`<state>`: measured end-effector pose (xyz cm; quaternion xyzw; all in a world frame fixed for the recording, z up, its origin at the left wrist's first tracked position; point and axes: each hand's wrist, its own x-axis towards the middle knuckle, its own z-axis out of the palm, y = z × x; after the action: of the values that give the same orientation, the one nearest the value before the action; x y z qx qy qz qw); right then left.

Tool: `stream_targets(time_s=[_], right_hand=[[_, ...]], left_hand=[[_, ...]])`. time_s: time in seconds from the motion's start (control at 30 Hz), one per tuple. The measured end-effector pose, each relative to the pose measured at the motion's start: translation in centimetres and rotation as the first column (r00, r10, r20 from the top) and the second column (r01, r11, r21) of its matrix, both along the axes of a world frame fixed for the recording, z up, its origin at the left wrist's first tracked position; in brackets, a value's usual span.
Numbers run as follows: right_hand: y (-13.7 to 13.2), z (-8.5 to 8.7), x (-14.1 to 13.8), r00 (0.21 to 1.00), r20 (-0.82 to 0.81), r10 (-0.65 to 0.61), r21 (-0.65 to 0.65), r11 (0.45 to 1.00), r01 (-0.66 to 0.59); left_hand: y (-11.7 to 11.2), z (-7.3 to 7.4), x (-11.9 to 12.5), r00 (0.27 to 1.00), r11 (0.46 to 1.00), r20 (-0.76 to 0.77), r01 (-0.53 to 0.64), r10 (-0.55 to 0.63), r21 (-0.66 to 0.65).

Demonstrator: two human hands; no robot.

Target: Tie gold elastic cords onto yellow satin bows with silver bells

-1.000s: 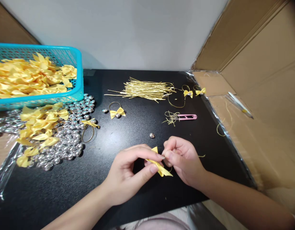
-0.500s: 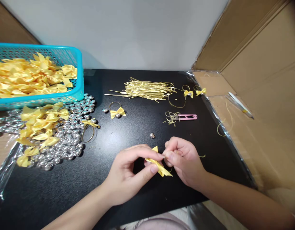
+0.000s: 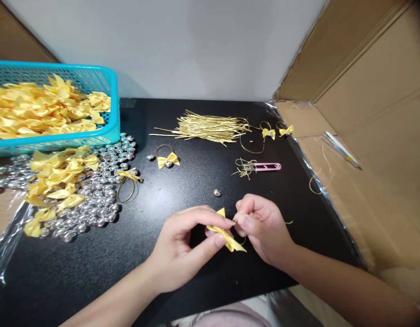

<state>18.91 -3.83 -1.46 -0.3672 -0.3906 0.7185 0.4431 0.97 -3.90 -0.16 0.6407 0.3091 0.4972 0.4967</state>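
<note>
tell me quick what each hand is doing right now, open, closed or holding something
Left hand: closed, holding a yellow bow between thumb and fingers.
Right hand: closed in a pinch; what it grips is too hidden to tell.

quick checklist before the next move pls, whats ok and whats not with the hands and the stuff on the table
1. Left hand has the yellow bow: ok, held between thumb and fingers.
2. Right hand has a grip on something: cannot tell, fingertips are pinched together but hide what is between them.
3. Loose silver bead within easy reach: ok, probably; it lies on the table just beyond the hands.
4. Pink cutter clear of scraps: not ok, cord scraps lie at its blade end.
5. Gold cords bundled: ok, in a loose pile toward the back.
</note>
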Motion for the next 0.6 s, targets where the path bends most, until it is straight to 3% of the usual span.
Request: stream_targets(time_s=[0.6], right_hand=[[-0.22,-0.14,0.07,0.999,0.048,0.009,0.024,1.000,-0.010]], left_hand=[[0.01,-0.12,-0.09,1.000,1.000,-0.001,0.018,-0.018,-0.008]])
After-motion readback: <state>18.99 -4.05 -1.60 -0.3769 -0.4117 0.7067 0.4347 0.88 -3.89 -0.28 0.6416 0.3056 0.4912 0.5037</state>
